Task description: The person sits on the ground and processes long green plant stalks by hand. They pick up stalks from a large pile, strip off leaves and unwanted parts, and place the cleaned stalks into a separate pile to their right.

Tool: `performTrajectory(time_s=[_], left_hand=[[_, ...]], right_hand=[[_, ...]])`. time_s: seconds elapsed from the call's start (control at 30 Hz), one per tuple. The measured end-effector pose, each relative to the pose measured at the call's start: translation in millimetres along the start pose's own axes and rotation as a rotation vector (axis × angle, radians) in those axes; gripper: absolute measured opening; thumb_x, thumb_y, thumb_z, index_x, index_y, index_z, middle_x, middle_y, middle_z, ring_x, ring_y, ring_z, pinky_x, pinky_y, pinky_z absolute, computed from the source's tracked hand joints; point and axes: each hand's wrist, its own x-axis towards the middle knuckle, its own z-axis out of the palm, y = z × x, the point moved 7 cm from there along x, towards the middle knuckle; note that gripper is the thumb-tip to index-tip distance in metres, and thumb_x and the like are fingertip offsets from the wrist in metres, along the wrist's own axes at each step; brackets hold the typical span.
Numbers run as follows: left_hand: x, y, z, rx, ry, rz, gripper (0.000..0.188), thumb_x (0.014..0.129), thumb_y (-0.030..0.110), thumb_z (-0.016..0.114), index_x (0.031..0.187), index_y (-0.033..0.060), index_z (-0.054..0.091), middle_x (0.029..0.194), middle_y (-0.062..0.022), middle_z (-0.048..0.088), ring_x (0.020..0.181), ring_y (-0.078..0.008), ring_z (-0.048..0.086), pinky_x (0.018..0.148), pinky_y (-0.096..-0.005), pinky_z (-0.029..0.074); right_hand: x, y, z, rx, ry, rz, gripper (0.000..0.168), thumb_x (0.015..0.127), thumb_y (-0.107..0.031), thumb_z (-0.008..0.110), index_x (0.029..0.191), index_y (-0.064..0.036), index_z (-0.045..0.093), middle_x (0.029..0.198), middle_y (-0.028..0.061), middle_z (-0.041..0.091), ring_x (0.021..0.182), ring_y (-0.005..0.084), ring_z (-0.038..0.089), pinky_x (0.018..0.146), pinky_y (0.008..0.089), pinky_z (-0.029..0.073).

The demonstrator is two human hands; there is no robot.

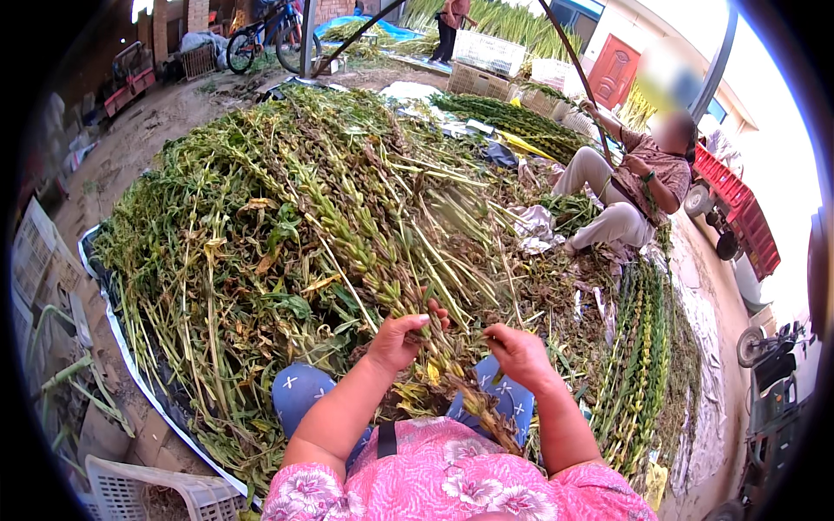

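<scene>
My left hand (402, 335) is closed around a sesame stalk (438, 348) set with green and yellowing pods; the stalk runs from the pile ahead down across my lap. My right hand (521, 355) is just right of that stalk, thumb and fingertips pinched together; whether a bit of leaf is between them I cannot tell. A big heap of cut stalks with pods and wilted leaves (260, 260) lies ahead and to the left. Bare cut stems (449, 260) point towards my hands. Right of my knees lies a row of greener stalks (635, 365).
A seated person (651, 169) works with stalks at the right. A white plastic basket (189, 485) stands at the lower left. Crates (479, 81) and another person (449, 29) are at the back. A dark sheet with a white edge (130, 368) borders the heap.
</scene>
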Motion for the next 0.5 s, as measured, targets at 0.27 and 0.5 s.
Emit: performTrajectory(time_s=[0.27,0.5], left_hand=[[7.5,7.4,-5.2,-0.058,0.006,0.038,0.054,0.075,-0.004,0.051,0.127,0.0051,0.043,0.104,-0.0108,0.059,0.103,-0.0286,0.058,0.091,-0.0462,0.048],[14.9,52.7,14.9,-0.175,-0.053,0.233,0.058,0.074,-0.008,0.050,0.129,0.0037,0.039,0.100,-0.0139,0.056,0.101,-0.0314,0.056,0.098,-0.0483,0.043]], right_hand=[[-53.7,62.0,-4.7,-0.036,-0.101,0.083,0.055,0.083,-0.035,0.059,0.131,-0.012,0.043,0.126,0.0178,0.047,0.111,0.0341,0.050,0.094,0.0386,0.041],[-129.2,67.3,41.0,0.510,-0.472,0.203,0.067,0.087,-0.046,0.050,0.137,-0.006,0.034,0.133,0.0152,0.043,0.122,0.0275,0.042,0.102,0.0343,0.033]])
